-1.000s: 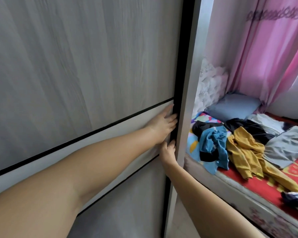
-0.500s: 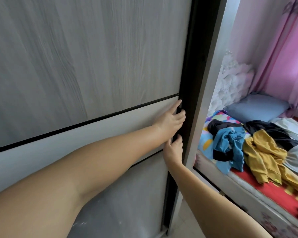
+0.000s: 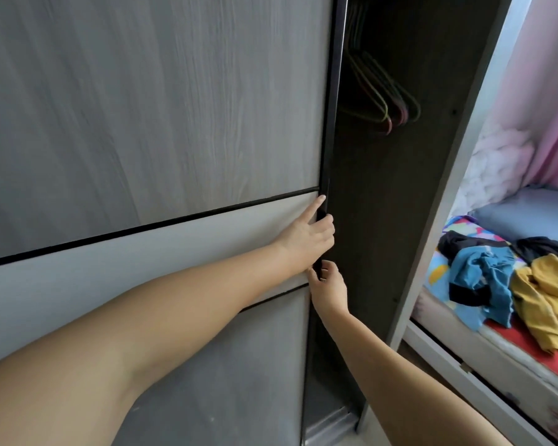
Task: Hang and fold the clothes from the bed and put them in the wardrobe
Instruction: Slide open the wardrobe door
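Black door edge (image 3: 331, 123) gripped by both hands, left hand (image 3: 308, 235), right hand (image 3: 329, 286).

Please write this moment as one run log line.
step: opening grey wood-grain sliding wardrobe door | left hand: grips door edge | right hand: grips door edge | clothes: on bed
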`<state>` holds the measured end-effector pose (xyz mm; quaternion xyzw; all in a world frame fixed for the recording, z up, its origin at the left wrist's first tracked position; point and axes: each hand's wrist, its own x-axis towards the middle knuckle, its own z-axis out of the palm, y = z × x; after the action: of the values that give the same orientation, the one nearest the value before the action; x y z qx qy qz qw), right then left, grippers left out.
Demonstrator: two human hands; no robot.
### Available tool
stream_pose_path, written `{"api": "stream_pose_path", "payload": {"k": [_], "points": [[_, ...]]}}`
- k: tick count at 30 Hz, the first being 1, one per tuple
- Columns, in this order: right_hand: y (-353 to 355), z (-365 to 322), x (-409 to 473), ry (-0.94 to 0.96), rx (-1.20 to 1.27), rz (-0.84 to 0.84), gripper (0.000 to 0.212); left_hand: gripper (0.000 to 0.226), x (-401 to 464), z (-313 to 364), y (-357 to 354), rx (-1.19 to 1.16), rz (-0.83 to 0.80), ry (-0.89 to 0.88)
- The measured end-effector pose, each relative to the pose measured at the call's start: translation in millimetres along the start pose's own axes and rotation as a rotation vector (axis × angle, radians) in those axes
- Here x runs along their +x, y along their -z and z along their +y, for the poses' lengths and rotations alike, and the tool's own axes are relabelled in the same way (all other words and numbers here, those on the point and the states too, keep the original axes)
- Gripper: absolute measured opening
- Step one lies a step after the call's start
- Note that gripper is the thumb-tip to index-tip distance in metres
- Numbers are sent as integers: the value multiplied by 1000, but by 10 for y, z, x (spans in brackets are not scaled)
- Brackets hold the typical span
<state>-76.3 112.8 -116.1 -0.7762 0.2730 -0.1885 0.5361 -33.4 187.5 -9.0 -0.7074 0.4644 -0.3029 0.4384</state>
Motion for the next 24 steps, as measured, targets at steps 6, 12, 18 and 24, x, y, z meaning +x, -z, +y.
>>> {"api": "stream_pose_path", "payload": {"k": [6,12,18,24], "points": [[-430,-180,-541,135,-84,-182,35,36,-781,-137,-203,60,-50,-26],[-967,-325,-998,254,-181,-347,30,4,-1581,-299,-532,86,21,-48],[-1377,-539,-1297,431,-377,-568,24,12,-2355,-379,-687,31,-25,23],[-1763,-767,-1666,593,-507,-673,26,24,-2948,-446,-743,-39,-183,56]]}}
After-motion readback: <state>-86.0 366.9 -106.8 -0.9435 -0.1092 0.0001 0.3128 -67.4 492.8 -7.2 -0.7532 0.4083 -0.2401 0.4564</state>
